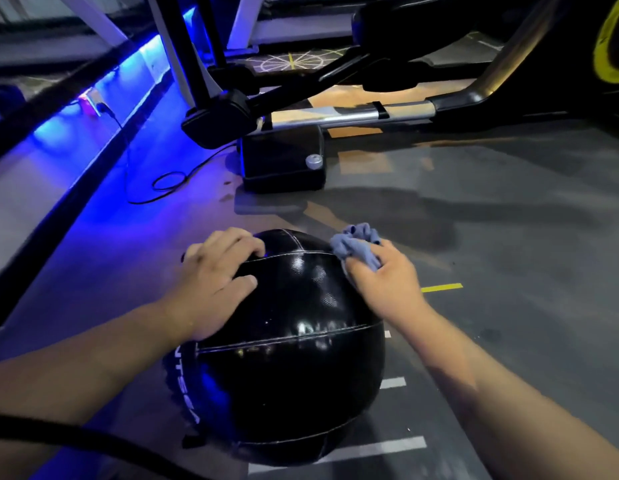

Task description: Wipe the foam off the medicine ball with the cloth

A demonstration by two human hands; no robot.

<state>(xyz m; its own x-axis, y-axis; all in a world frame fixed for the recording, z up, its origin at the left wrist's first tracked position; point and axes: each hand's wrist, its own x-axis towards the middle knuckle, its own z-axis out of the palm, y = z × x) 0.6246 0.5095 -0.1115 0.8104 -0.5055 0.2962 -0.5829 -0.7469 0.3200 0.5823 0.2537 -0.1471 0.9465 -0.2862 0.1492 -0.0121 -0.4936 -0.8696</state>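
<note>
A shiny black medicine ball [283, 358] with white stitched seams sits on the gym floor in front of me. My left hand [214, 282] rests on its upper left side, fingers spread and bent over the curve. My right hand [384, 275] grips a crumpled blue-grey cloth [356, 247] and presses it against the ball's upper right edge. A thin whitish trace shows at the ball's edge just under the cloth; no other foam is plainly visible.
An exercise machine's black base [283, 161] and chrome bar [353, 114] stand just beyond the ball. A black power cable [169, 181] loops on the floor at the left, beside a blue-lit ledge [93, 140]. A dark hose [76, 441] crosses the bottom left. Grey floor with painted lines lies to the right.
</note>
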